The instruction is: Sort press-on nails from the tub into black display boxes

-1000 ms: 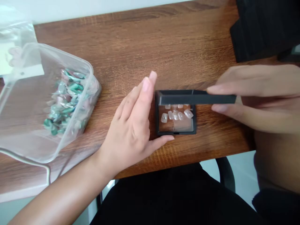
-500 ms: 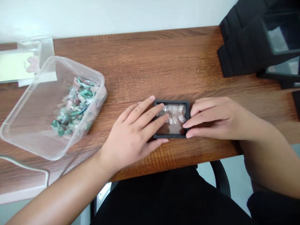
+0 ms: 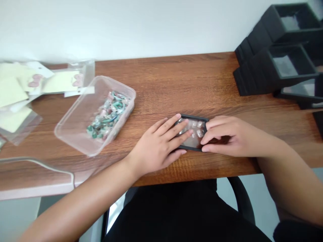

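The small black frame case [image 3: 192,142] lies flat on the counter [image 3: 176,80], close to its near edge and a little right of the middle. It looks shut: the lid sits level on the base, and a handful of pale press-on nails [image 3: 198,129] show through its clear window. The left hand [image 3: 161,146] lies open and flat, its fingers stretched across the left part of the window. The right hand [image 3: 227,136] has bent fingers, with the fingertips on the right rim and the thumb at the near right corner. Whether it pinches the frame or only presses it cannot be told. By the look of it, filling and closing this case is done or nearly done, and the hands are seating the lid. The case has not been set aside. Towards the left, well apart from the case, a clear plastic tub [image 3: 73,134] stands at a slant with a heap of green and pink nails [image 3: 108,112] at its far end, so plenty of loose stock remains. Beyond it, at the far left corner, lie clear packets [image 3: 63,80] with pale cards. At the far right corner, stacks of black cases [image 3: 267,67] stand open. A pale cable [image 3: 37,163] runs along the near left edge.
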{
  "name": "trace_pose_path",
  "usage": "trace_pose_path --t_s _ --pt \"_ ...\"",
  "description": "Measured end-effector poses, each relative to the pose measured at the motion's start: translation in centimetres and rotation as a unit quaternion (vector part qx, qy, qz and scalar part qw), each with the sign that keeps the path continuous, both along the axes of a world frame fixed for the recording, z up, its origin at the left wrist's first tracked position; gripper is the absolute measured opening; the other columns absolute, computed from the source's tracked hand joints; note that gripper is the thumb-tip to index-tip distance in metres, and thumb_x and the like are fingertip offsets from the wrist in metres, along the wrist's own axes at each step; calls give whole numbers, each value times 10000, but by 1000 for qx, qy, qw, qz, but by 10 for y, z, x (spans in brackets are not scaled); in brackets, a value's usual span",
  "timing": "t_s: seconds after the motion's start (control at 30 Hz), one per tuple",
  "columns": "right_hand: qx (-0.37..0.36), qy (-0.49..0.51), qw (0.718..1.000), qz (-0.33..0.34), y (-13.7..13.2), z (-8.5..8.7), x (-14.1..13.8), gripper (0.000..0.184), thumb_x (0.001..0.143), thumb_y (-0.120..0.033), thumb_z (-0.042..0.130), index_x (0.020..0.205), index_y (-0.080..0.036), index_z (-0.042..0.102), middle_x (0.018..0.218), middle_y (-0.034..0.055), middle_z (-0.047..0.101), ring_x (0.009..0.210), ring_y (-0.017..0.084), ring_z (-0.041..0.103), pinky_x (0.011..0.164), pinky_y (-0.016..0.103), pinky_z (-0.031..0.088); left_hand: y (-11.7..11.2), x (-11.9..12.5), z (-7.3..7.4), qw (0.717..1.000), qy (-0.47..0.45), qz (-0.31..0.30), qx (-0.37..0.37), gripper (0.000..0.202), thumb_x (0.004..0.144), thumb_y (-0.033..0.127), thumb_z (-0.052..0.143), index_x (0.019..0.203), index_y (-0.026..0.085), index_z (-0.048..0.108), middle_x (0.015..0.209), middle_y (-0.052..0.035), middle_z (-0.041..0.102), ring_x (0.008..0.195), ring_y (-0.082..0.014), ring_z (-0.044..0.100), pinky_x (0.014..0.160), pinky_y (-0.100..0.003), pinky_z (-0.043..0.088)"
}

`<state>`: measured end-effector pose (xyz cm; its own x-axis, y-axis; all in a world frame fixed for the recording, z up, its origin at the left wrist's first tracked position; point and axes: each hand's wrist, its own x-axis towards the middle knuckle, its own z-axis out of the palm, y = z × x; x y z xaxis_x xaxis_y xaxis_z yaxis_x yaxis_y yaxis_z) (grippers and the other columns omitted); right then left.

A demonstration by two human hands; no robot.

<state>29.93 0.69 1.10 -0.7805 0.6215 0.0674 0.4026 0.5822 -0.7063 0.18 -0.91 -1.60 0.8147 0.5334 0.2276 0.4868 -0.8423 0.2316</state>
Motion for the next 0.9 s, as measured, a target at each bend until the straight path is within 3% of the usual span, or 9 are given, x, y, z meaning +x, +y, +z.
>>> trace_pose_path --t_s 0.17,0.33,0.43,0.57,0.73,0.9 --pt "43 14 999 -12 0 -8 -2 369 1058 -362 703 739 -176 685 681 -34 523 622 62 466 604 231 352 1 3 -9 999 -14 -39 -20 581 1102 544 480 1606 255 493 1739 -62 406 1663 -316 314 1363 -498 340" --pt "108 21 992 -65 -13 -23 -7 513 1084 -368 648 627 -152 561 644 -22 482 622 79 457 597 234 351 1 6 -18 995 -26 -78 -54 637 1075 603 507 1581 217 529 1719 -93 438 1669 -317 298 1393 -536 269" --pt "159 30 979 -122 -35 -38 -10 471 1100 -384 624 707 -143 530 662 -40 468 622 80 453 608 201 396 -1 7 -21 992 -39 -97 -76 691 1039 621 588 1588 211 507 1715 -121 443 1660 -338 307 1373 -584 292" --pt "215 34 956 -195 -71 -57 -17 380 1102 -426 623 858 -137 587 775 -22 531 684 83 503 661 208 483 -3 6 -25 989 -64 -102 -90 643 1005 569 683 1528 223 540 1663 -148 474 1563 -358 440 1296 -646 390" --pt "260 20 934 -245 -97 -77 -31 427 1046 -574 675 1045 -147 654 1027 53 639 911 146 615 835 308 583 -2 1 -31 991 -83 -72 -75 510 1018 471 693 1448 216 594 1580 -136 538 1444 -332 547 1220 -614 487" --pt "287 15 920 -266 -105 -94 -42 421 1060 -559 658 1131 -144 665 1121 75 653 993 168 640 907 350 598 -14 -6 -28 995 -82 -42 -44 473 1018 460 698 1404 199 616 1498 -131 596 1353 -306 611 1154 -573 550"
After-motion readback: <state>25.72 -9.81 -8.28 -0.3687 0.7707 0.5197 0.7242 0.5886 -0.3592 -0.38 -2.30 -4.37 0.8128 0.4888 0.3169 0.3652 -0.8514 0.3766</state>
